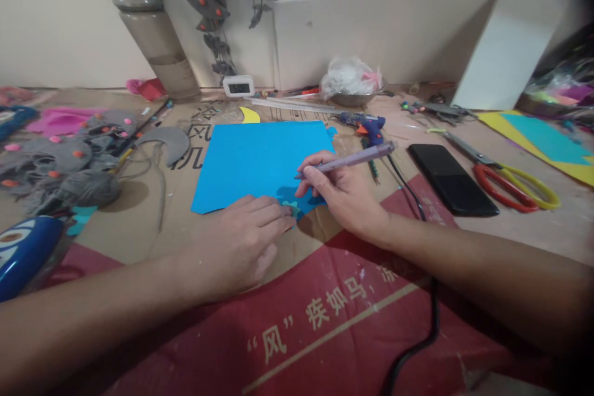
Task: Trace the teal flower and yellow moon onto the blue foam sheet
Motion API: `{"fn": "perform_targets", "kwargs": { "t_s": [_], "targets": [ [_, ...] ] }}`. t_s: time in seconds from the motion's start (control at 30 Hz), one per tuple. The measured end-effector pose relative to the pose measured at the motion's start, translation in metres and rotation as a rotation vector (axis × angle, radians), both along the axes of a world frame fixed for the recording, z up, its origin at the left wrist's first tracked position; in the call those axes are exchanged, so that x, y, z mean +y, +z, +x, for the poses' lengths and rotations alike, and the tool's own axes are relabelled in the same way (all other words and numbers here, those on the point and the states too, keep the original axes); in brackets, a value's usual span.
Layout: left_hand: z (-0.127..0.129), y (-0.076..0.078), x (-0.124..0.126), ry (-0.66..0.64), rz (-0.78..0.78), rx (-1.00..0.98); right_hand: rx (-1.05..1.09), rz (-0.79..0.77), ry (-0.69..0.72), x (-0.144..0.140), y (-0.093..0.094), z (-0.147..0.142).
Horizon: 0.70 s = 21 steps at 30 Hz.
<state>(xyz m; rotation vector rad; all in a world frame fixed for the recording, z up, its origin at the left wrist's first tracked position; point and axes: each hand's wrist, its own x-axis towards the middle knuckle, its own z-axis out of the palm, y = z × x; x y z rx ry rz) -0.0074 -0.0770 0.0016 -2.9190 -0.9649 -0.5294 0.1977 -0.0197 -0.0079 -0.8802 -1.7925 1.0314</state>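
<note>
Pinching a pen (355,159), the right hand (341,192) hovers at the near-right corner of the blue card (250,158); the left hand (245,232), fingers together, pins a cutout (294,206). Light and creasable, the card likely favours edge grips.

A flat rectangular blue paper sheet (260,161) lies just beyond the fingers of the left hand (245,232), its near right part below the fingers of the right hand (341,192). A small green paper cut-out (291,205) sits at the left fingertips, by the sheet's near edge. A slim purple pen (357,156) lies in the right fingers. Beyond these, to the right, is a blue plastic glue gun (371,129); well to their right, a black rectangular phone (450,179). Beyond the left fingers, behind the sheet, lie a yellow crescent (251,116) and, farther back, a white rectangular clock (239,86).
</note>
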Motion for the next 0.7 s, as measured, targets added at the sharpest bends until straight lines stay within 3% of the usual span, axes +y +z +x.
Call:
{"fn": "perform_targets", "kwargs": {
  "t_s": [0.2,0.3,0.43,0.6,0.7],
  "targets": [
    [-0.001,0.0,-0.001,0.002,-0.024,0.023,-0.268,0.297,0.059,-0.007,0.0,0.002],
    [-0.001,0.001,0.0,0.002,-0.033,0.028,-0.322,0.328,0.038,-0.008,0.0,0.002],
    [-0.001,0.001,0.002,0.004,-0.029,0.002,-0.192,0.145,0.005,-0.004,-0.001,0.002],
    [-0.002,0.0,0.002,-0.013,-0.005,-0.003,0.07,-0.145,-0.152,0.007,0.0,0.001],
    [-0.003,0.0,0.002,-0.016,0.007,-0.002,0.195,-0.221,-0.182,0.012,0.0,0.001]
  ]
}}
